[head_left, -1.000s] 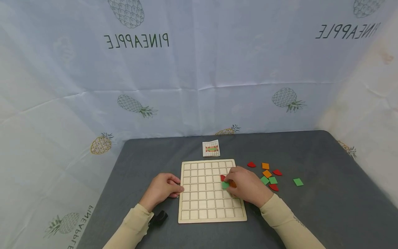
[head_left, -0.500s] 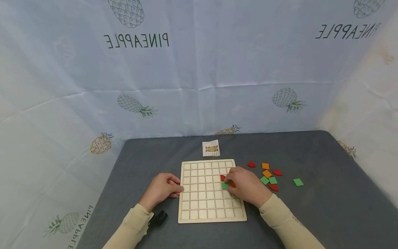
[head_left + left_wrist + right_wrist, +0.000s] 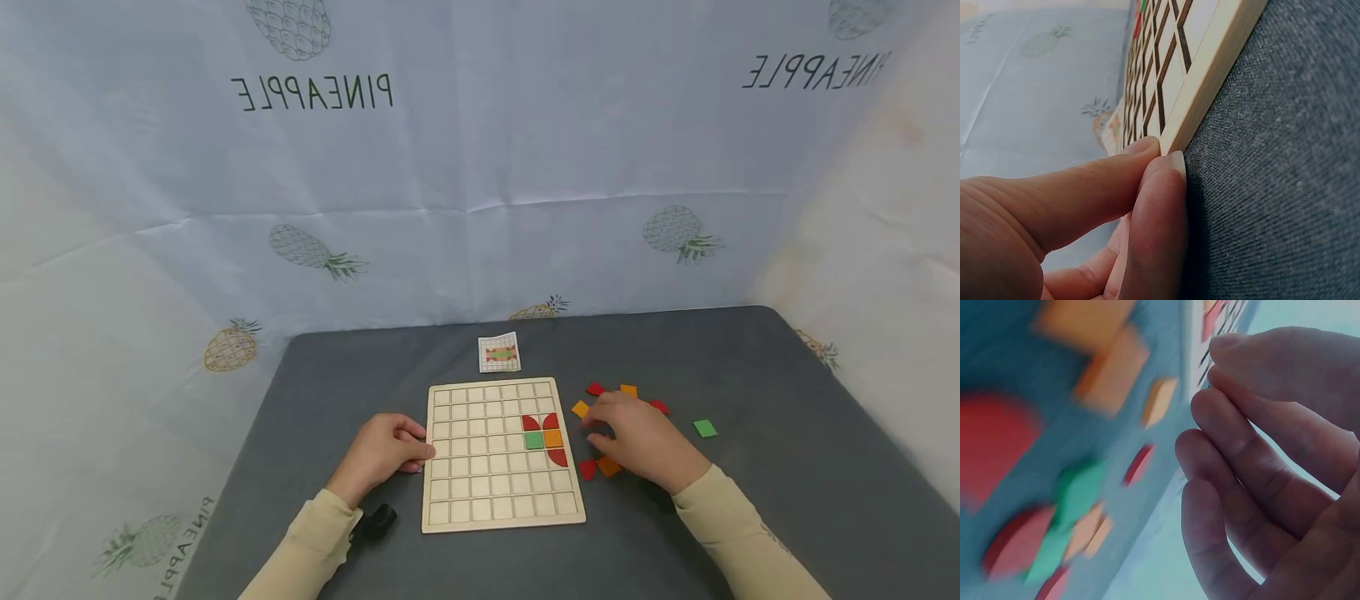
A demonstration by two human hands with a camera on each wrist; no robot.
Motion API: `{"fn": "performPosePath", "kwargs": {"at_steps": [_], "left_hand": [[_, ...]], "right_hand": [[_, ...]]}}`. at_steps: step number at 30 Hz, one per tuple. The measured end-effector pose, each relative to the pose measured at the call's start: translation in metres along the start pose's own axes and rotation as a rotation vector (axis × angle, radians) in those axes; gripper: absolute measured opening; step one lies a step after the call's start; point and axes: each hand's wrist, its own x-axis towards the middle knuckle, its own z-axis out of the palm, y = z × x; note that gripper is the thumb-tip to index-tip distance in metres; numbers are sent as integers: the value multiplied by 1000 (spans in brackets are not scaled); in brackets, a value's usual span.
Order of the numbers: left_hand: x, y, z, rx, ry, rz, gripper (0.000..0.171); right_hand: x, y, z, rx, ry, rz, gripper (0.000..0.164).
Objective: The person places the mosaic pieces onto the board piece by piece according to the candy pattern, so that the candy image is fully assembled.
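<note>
Pale wooden grid board [image 3: 501, 454] lying flat on a dark grey, felt-like tabletop [image 3: 787, 467], cells cut as shallow square recesses framed by thin engraved lines. Five flat tiles seated near its right edge: two red quarter-rounds [image 3: 540, 422] side by side, a green square [image 3: 533, 440] beside an orange square [image 3: 552, 438], another red quarter-round [image 3: 558, 457] just below.

Left hand [image 3: 385, 450] resting on the tabletop against the board's left edge, fingers loosely curled; in the left wrist view, fingertips [image 3: 1166, 164] touching the smooth light rim of the board [image 3: 1210, 69], pressing rather than gripping.

Right hand [image 3: 636, 437] off the board to its right, hovering low over a loose scatter of tiles, fingers relaxed and slightly bent, nothing visibly pinched. Right wrist view blurred: fingers [image 3: 1235, 444] parted and empty, soft shapes of red, green and orange tiles [image 3: 1079, 487] beyond.

Around that hand: an orange square [image 3: 581, 408] just left of the fingertips, a red piece [image 3: 595, 388] and an orange square [image 3: 628, 390] beyond them, a red sliver [image 3: 659, 407] at the far side, a red piece [image 3: 587, 468] touching an orange square [image 3: 608, 466] near the wrist. A lone green square [image 3: 704, 428] further right, apart.

Small printed pattern card [image 3: 499, 352] beyond the board's far edge. Black object [image 3: 373, 522] by the left sleeve. Creased pale cloth backdrop [image 3: 480, 167] with pineapple prints.
</note>
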Motion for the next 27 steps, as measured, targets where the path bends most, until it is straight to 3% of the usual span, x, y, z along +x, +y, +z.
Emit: {"fn": "performPosePath", "kwargs": {"at_steps": [13, 27], "left_hand": [[-2, -4, -5, 5, 0, -18, 32], [0, 2, -4, 18, -4, -20, 33]], "right_hand": [[-42, 43, -6, -43, -9, 33, 15], [-68, 49, -11, -36, -37, 148, 15]]}}
